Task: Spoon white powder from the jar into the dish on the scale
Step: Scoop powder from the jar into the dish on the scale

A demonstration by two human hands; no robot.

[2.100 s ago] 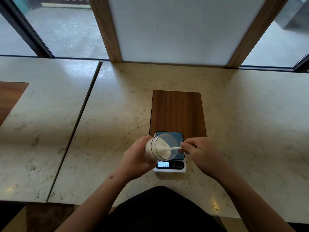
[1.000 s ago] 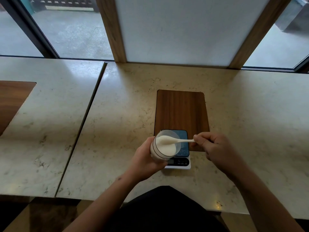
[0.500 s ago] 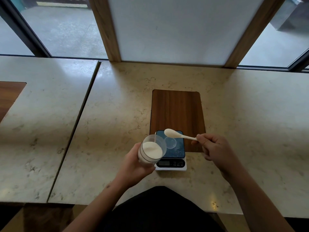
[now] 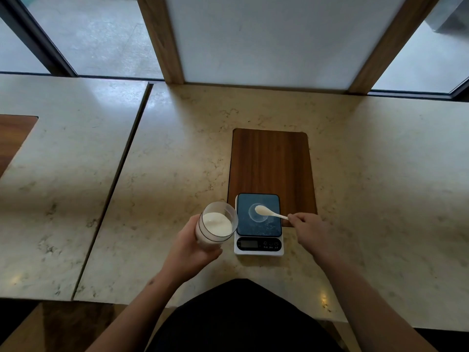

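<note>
A small white scale [image 4: 258, 246] with a dark blue platform stands on the marble counter near me. A clear round dish [image 4: 256, 216] sits in the middle of the platform. My right hand [image 4: 308, 228] pinches the handle of a white spoon [image 4: 269, 212], whose bowl hovers over the dish. My left hand [image 4: 194, 246] holds a clear jar [image 4: 217, 224] of white powder, tilted towards the scale, just left of it. The scale's display looks dark.
A dark wooden board [image 4: 270, 165] lies under the scale's far end. A seam [image 4: 114, 184] splits the marble counter [image 4: 380, 199] into two slabs. Window frames and a white panel [image 4: 266, 39] rise behind. Another wooden inset [image 4: 12, 135] shows at the far left.
The spoon left the jar with powder and moved right, then down over the dish. The jar shifted left off the scale, uncovering the dish.
</note>
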